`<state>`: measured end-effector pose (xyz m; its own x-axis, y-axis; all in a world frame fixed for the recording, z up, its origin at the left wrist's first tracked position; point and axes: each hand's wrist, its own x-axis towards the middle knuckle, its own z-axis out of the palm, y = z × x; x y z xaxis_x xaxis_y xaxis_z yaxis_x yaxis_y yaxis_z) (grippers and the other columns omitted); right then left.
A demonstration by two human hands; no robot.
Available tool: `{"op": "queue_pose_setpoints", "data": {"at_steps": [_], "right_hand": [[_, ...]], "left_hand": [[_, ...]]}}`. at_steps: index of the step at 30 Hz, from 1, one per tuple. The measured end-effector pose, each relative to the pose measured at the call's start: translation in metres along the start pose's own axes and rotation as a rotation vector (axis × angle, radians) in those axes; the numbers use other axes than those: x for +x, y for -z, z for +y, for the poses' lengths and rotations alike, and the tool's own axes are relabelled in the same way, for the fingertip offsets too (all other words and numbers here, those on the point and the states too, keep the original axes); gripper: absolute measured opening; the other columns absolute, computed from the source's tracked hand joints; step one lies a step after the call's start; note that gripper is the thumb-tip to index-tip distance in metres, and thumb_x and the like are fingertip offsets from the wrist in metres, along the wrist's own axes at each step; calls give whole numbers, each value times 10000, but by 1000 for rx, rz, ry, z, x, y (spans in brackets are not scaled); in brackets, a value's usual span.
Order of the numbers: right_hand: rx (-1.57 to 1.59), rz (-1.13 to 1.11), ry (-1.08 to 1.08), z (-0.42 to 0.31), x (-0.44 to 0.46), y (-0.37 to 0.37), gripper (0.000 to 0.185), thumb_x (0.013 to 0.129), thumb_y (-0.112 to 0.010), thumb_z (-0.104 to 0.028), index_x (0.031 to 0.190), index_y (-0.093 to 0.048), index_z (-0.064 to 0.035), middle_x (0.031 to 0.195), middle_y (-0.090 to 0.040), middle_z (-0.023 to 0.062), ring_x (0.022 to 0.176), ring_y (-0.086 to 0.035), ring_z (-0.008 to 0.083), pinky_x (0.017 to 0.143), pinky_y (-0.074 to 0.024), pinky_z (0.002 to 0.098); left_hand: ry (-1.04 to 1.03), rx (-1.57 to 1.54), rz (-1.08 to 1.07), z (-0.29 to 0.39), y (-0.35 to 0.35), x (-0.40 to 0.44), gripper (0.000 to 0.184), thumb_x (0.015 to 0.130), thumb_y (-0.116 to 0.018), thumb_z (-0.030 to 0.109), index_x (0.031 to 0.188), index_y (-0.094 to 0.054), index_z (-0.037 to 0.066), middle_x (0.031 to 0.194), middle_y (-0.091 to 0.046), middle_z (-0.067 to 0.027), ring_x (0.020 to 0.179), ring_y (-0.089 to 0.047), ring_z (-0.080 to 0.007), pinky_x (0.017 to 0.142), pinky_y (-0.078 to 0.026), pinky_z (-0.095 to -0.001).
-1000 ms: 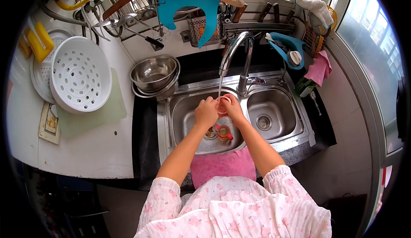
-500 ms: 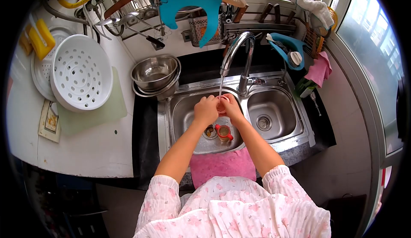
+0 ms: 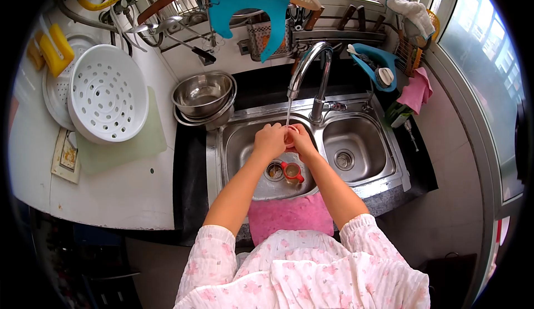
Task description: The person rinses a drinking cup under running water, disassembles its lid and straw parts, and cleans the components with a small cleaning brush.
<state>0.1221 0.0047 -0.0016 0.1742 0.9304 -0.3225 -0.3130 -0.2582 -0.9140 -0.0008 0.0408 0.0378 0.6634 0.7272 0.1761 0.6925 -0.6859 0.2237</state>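
Under the running faucet [image 3: 303, 70], my left hand [image 3: 270, 140] and my right hand [image 3: 301, 140] are closed on a small pinkish-red round piece [image 3: 288, 137]. Fingers cover much of it, so its kind is unclear; it looks like a lid or ring. A thin stream of water falls onto it. Below my hands, a small clear cup with a red rim and red handles [image 3: 292, 172] rests on the floor of the left basin [image 3: 236, 148], beside the drain [image 3: 274, 171], where some brownish bits lie.
The right basin [image 3: 364, 136] adjoins on the right. Stacked steel bowls [image 3: 203, 95] stand left of the sink, and a white colander [image 3: 108, 95] leans farther left. A pink cloth [image 3: 289, 217] hangs over the front edge. A blue holder [image 3: 375, 67] sits behind at right.
The view has shifted very slightly. Both hands stay at the water stream with the round piece between them; the cup has not moved.
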Motion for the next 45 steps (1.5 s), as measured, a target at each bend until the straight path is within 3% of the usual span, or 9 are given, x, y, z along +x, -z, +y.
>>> {"op": "queue_pose_setpoints", "data": {"at_steps": [6,10,15,28,34,36,41,43,45], "right_hand": [[-80,38,-27,3,3,3,301,849,-492,-264,1061,-441,-56,892,-551,74,744,-604,180,600,-546,322],[-124,40,-62,9,2,3,309,851,-485,-275,1049,-439,-43,886,-555,81,702,-613,185,588,-550,317],[-85,-12,-77,17,8,8,304,853,-478,-275,1034,-443,-34,865,-558,79,697,-614,182,564,-552,319],[-16,68,-65,20,7,13,288,888,-445,-258,1055,-448,-24,943,-572,104,816,-621,204,666,-564,362],[69,-44,-58,22,0,14,292,893,-467,-224,1104,-436,-26,1044,-540,112,909,-597,210,767,-542,378],[74,-71,-54,19,-6,9,293,876,-497,-186,1113,-432,-26,1053,-533,113,935,-584,209,795,-531,385],[76,-142,34,30,-2,-1,384,797,-605,-89,1131,-423,-41,1050,-524,103,995,-547,201,829,-507,357],[-201,-185,286,31,-1,-5,430,763,-626,-58,1143,-426,-42,1065,-511,107,978,-543,196,804,-490,301],[-415,-86,371,39,-4,-15,461,713,-621,-18,1136,-436,-16,1102,-492,116,994,-524,223,837,-447,297]], "left_hand": [[195,-68,20,-2,-21,-5,156,685,-602,133,839,-581,113,889,-564,-56,853,-557,-274,709,-480,-392],[100,-66,-33,1,-14,-9,151,707,-590,131,856,-582,110,899,-566,-59,862,-561,-282,715,-476,-393],[219,-171,-129,-4,-20,-7,178,713,-588,129,890,-579,106,931,-566,-53,888,-557,-276,739,-470,-391],[216,-229,-17,-10,-35,-9,123,782,-555,179,882,-588,116,933,-568,-66,866,-558,-297,755,-451,-409],[378,-726,137,-43,-74,-21,154,828,-564,189,933,-568,76,808,-578,-55,703,-573,-169,595,-458,-314],[532,-1091,-20,-47,-83,-28,211,858,-553,211,1029,-530,89,773,-565,-15,640,-526,-88,505,-414,-234],[675,-1305,-133,-23,-39,-48,277,877,-536,248,1123,-482,131,830,-557,28,641,-499,-62,495,-388,-195],[689,-1353,-121,-23,-37,-52,286,884,-527,272,1136,-479,145,847,-554,37,648,-493,-61,506,-394,-193],[873,-1675,-86,-23,-37,-56,277,877,-528,363,1064,-511,160,834,-538,36,632,-502,-69,464,-390,-204]]}}
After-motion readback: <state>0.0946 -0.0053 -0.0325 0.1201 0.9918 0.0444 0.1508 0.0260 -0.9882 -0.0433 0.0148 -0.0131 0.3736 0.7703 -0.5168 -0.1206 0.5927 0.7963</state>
